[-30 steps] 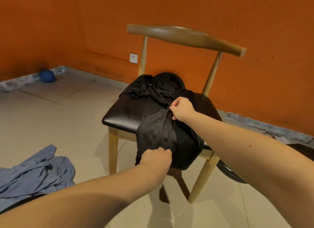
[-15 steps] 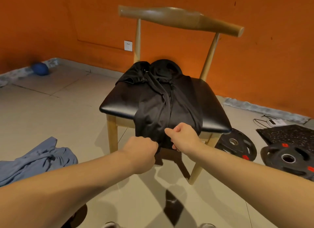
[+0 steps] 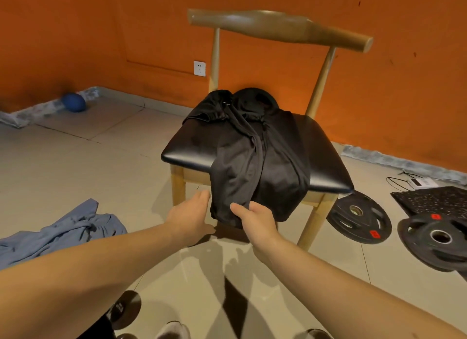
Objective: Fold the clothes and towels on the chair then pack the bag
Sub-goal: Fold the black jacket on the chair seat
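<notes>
Black fabric, a garment (image 3: 255,161), lay bunched on the dark padded seat of a wooden chair (image 3: 192,149), its collar end towards 12 o'clock by the backrest posts and its lower part hanging over the seat's front edge at 6 o'clock. The right hand (image 3: 257,218) held the hanging hem: its grip pinched the cloth, thumb on top and fingers tucked beneath, where they could not be seen. The left hand (image 3: 188,213) was just beside the hem at its 9 o'clock side, the grip spread with fingers straight and pointing towards the chair's front leg; whether the fingertips touched the fabric could not be told. Both bare forearms reached in from 6 o'clock. On the tiled floor (image 3: 75,161), at 8 o'clock from the chair, a crumpled blue-grey cloth (image 3: 63,232) lay well apart from it. A blue ball (image 3: 74,102) sat at 10 o'clock against the foot of the orange wall (image 3: 379,98), which carried a white socket (image 3: 199,68) near the chair's left post. At 4 o'clock two black plates (image 3: 358,218) with red marks lay flat by the chair's right front leg, and a speckled black mat (image 3: 434,199) lay just beyond them at 3 o'clock.
</notes>
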Available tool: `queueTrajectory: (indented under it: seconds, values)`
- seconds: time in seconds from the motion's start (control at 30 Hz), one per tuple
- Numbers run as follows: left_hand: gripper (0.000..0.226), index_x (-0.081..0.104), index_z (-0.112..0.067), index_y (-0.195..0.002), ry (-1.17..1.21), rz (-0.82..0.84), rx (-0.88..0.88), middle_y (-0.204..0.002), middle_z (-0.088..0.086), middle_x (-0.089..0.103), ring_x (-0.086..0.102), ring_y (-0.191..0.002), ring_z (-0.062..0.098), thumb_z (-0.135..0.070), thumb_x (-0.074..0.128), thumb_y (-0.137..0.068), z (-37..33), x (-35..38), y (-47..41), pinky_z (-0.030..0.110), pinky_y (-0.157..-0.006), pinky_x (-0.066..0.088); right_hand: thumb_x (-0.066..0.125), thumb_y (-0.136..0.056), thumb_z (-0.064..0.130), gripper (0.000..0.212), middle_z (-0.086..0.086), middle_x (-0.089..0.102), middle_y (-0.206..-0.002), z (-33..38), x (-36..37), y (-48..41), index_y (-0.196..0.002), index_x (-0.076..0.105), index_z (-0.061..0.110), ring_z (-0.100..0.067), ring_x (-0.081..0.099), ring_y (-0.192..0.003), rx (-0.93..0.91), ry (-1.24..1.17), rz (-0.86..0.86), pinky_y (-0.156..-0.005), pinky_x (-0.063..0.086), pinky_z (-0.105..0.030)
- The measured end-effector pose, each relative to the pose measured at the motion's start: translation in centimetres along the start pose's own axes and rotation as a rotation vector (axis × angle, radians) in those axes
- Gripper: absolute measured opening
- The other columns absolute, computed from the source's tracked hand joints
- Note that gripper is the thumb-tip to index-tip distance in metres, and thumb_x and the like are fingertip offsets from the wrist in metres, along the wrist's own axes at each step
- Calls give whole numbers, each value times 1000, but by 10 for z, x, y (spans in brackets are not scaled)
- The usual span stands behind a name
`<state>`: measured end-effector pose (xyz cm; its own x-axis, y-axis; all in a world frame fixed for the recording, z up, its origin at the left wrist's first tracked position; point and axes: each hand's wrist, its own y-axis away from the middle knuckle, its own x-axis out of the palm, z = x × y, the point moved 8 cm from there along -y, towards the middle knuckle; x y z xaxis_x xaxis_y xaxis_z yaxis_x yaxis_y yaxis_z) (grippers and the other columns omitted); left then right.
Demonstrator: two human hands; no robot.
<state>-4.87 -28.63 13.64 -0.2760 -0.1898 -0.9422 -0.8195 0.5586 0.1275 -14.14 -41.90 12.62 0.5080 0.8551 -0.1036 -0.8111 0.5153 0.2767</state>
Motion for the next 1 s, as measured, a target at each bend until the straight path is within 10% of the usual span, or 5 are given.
queueTrajectory:
  seconds: [0.1, 0.33, 1.0]
  values:
    - [72, 37, -35, -138, 109, -48, 47, -127, -10, 60, 64, -102, 20, -48, 79, -81, -7, -1, 7, 40, -83, 57, 65, -98, 24, 19, 1, 79, -104, 13, 6, 4, -114, 73, 17, -21, 74, -101, -2, -133, 86, -95, 59, -41]
    - [5, 60, -35, -92, 226, -191, 16, -75, -13, 65, 62, -71, 14, -38, 56, -92, -14, -26, 26, 35, -65, 56, 64, -98, 14, 12, -8, 76, -103, 45, 0, 18, -108, 67, 8, -25, 73, -98, -29, -189, 92, -84, 63, -42]
    - [35, 53, -27, -71, 35, -313, -19, -64, -6, 58, 59, -62, 14, -39, 44, -103, 13, -45, 60, 34, -63, 55, 71, -96, 24, 35, -15, 71, -81, 29, -8, 21, -78, 42, 16, -21, 76, -67, -9, 250, 59, -53, 51, -22]
